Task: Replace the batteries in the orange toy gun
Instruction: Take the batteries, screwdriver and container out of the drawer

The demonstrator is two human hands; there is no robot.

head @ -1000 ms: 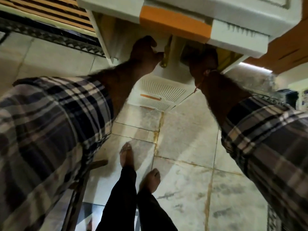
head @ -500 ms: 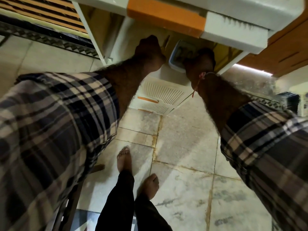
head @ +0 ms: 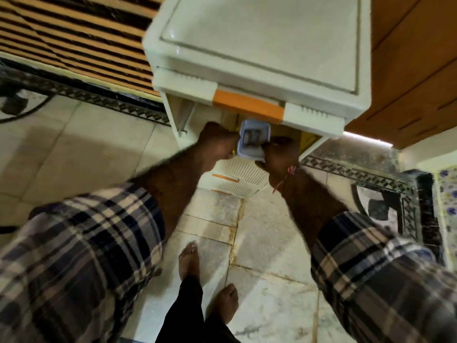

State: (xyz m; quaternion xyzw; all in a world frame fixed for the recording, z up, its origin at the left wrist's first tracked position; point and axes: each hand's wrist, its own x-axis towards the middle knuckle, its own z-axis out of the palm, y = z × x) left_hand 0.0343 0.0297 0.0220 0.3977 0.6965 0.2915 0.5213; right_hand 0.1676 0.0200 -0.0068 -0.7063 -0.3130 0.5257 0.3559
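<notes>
A small clear plastic box [head: 252, 139] with a bluish rim sits between my two hands, just under the front of a white drawer unit [head: 259, 53]. Grey cylindrical things lie inside the box; they are blurred. My right hand [head: 279, 157] grips the box's right lower corner. My left hand [head: 217, 141] is closed against its left side, and something yellowish shows at its fingers. The open drawer [head: 247, 106] with an orange handle juts out above the box. No orange toy gun is in view.
A lower drawer front [head: 237, 177] with a ribbed grille and orange handle sticks out below my hands. A wooden cabinet [head: 415, 70] stands at the right. A striped mat [head: 74, 38] lies at the upper left. My bare feet [head: 190, 258] stand on the tiled floor.
The view has tilted up, so the top of the drawer unit now shows. The clear box has come further out from under the drawer, with both hands around it.
</notes>
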